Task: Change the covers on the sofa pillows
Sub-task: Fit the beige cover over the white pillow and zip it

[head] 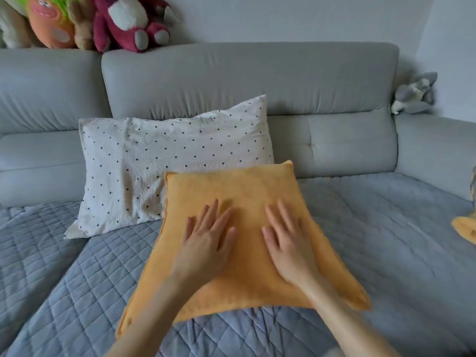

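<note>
Both hands — left hand [206, 243], right hand [289, 243] — lie flat, fingers straight, gripping nothing, on the orange pillow [231, 191]; best to smooth outward toward the corners — evenly.

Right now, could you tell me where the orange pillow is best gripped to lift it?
Probably by the two side edges of the orange pillow, one hand from each side. It lies flat and wide under the left hand and right hand, fingers spread on top.

Square pillow [239, 191] lies before, overlapping, dotted pillow [154, 166] on sofa [257, 81].
</note>
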Motion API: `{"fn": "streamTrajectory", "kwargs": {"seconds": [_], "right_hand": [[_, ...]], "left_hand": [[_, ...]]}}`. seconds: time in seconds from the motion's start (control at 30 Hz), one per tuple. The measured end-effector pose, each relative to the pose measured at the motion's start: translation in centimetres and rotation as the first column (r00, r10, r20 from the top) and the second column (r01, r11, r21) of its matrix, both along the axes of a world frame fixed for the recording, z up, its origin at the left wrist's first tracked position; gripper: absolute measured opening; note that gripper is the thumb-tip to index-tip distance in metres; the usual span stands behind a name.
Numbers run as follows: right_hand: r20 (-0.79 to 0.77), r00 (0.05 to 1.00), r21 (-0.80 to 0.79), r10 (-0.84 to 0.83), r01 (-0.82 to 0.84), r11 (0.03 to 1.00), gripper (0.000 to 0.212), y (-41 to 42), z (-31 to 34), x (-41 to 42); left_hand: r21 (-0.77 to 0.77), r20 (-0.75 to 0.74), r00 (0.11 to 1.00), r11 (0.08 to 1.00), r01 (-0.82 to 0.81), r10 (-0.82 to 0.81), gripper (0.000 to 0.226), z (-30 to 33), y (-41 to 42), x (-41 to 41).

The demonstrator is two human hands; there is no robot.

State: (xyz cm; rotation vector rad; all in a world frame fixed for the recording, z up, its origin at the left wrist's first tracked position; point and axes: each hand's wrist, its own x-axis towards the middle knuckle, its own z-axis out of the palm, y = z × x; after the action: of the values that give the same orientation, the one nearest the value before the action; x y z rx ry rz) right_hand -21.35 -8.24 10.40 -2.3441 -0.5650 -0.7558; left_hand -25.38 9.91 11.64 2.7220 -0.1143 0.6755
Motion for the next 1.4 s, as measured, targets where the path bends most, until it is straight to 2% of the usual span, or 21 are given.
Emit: {"fn": "streamTrajectory", "kwargs": {"seconds": [0.03,0.1,0.13,0.2,0.23,0.3,0.37,0.4,0.47,0.5,0.53,0.6,0.67,0.77,0.83,0.9,1.0,1.1,1.2,1.33,1.4], "right_hand": [[-0.108,0.994,-0.193,-0.013,-0.008,0.981,0.075,-0.2,-2.4,-0.3],[-0.318,0.948,-0.293,-0.012,-0.087,0.952,0.086,-0.8,-3.2,0.5],[-0.341,0.940,-0.307,0.008,-0.120,0.944,0.089,-1.3,-2.2,0.9],[-0.349,0.935,-0.323,0.061,-0.181,0.929,0.080,-2.2,1.4,1.7],[-0.336,0.940,-0.289,0.056,-0.160,0.944,0.074,-2.5,3.3,2.3],[-0.086,0.996,-0.065,0.005,-0.011,0.998,0.059,-3.3,6.7,3.2],[0.120,0.982,0.344,-0.145,0.096,0.934,0.053,-3.3,7.0,3.5],[0.075,0.982,0.394,-0.171,0.128,0.910,0.059,-2.8,6.0,3.2],[-0.187,0.977,0.077,-0.106,0.122,0.990,0.084,-0.9,0.1,1.3],[-0.275,0.957,-0.085,-0.088,0.067,0.994,0.090,-0.8,-3.1,0.8],[-0.328,0.942,-0.132,-0.067,0.024,0.991,0.091,-1.3,-4.2,1.1],[-0.418,0.908,-0.068,0.007,-0.039,0.997,0.072,-3.3,-2.7,1.7],[-0.551,0.831,0.041,0.081,-0.070,0.997,0.058,-5.7,-0.6,2.6],[-0.671,0.736,0.185,0.087,0.053,0.981,0.067,-7.3,0.9,3.4],[-0.752,0.634,0.319,0.181,0.110,0.941,0.081,-7.1,1.4,3.9],[-0.804,0.523,0.389,0.283,0.101,0.916,0.100,-6.8,2.3,4.7],[-0.805,0.474,0.433,0.357,0.057,0.900,0.102,-6.7,3.2,5.7],[-0.731,0.560,0.517,0.390,0.080,0.852,0.078,-9.0,4.2,6.5],[-0.653,0.659,0.577,0.373,0.114,0.809,0.064,-13.8,4.5,7.9],[-0.491,0.826,0.698,0.277,0.183,0.692,0.031,-20.5,4.6,10.3],[-0.454,0.866,0.688,0.211,0.190,0.701,0.028,-23.2,4.5,12.4]], "left_hand": [[-0.078,0.073,0.997,0.997,0.023,-0.017,0.075,1.7,0.5,-0.6],[-0.213,0.298,0.952,0.977,-0.011,0.075,0.060,3.3,2.0,-1.4],[-0.261,0.315,0.940,0.964,-0.048,0.132,0.057,2.6,2.6,-1.8],[-0.134,0.111,0.981,0.980,-0.146,0.161,0.058,-1.3,2.8,-2.0],[-0.040,-0.017,0.986,0.985,-0.169,0.169,0.059,-3.7,2.9,-1.9],[0.031,-0.144,0.973,0.984,-0.177,0.180,0.065,-5.6,3.2,-1.2],[-0.023,-0.134,0.987,0.996,-0.091,0.087,0.073,-4.5,4.6,-0.8],[-0.111,-0.157,0.988,0.993,-0.030,0.012,0.071,-3.3,5.4,-0.6],[-0.437,-0.190,0.973,0.899,0.033,-0.128,0.038,-1.1,6.3,-0.7],[-0.601,-0.145,0.982,0.799,0.011,-0.123,0.021,-0.3,6.5,-0.9],[-0.700,-0.095,0.993,0.714,-0.022,-0.063,0.021,0.4,6.5,-0.9],[-0.767,-0.095,0.993,0.630,-0.118,0.070,0.020,0.9,7.3,-0.5],[-0.774,-0.194,0.974,0.592,-0.225,0.117,0.027,1.0,7.7,-0.4],[-0.762,-0.463,0.884,0.478,-0.437,0.071,0.059,0.6,7.6,-0.3],[-0.760,-0.557,0.830,0.402,-0.511,0.002,0.058,0.5,7.1,-0.5],[-0.788,-0.543,0.839,0.360,-0.501,-0.021,0.049,1.0,6.5,-0.4],[-0.805,-0.467,0.884,0.410,-0.428,0.006,0.046,2.7,5.3,0.2],[-0.831,-0.378,0.925,0.455,-0.320,-0.040,0.052,5.4,2.8,0.8],[-0.803,-0.321,0.939,0.560,-0.202,-0.122,0.063,6.2,-0.5,3.0],[-0.727,-0.271,0.912,0.687,0.017,-0.310,0.113,5.9,-6.1,7.6],[-0.725,-0.249,0.885,0.682,0.099,-0.394,0.117,5.2,-9.0,10.4]]}}
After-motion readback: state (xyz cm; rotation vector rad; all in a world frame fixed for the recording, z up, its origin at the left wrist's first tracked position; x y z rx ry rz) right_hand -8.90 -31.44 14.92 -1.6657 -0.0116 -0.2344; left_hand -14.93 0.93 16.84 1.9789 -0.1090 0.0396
